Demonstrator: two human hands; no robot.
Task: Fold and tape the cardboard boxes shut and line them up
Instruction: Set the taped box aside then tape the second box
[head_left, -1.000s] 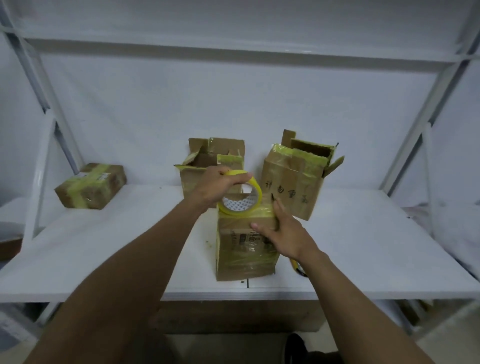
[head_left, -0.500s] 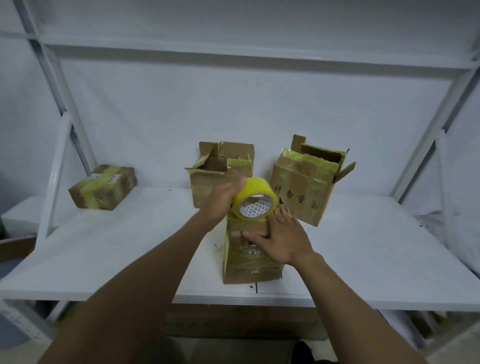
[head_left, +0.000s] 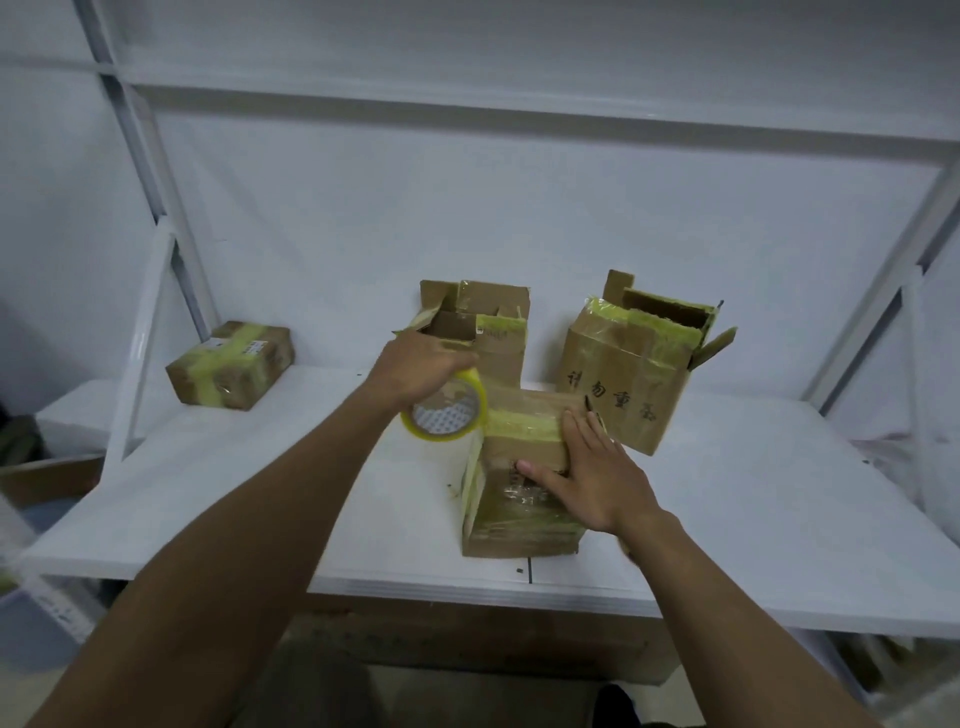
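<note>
sealed box (head_left: 231, 365) far left on bench (head_left: 260, 493) | left hand (head_left: 423, 364) curled round yellow tape roll (head_left: 445, 415), roll at front box's top-left edge | open box (head_left: 480, 332) behind | front box (head_left: 519, 467) near bench front, yellow tape across top | right hand (head_left: 597, 473) flat, fingers straight, pressing its top | lettered open box (head_left: 639, 364) right rear

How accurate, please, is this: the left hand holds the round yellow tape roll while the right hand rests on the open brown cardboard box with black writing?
Partly: in the head view the right hand rests on the closed, yellow-taped brown cardboard box in front; the left hand holds the round yellow tape roll.
</note>
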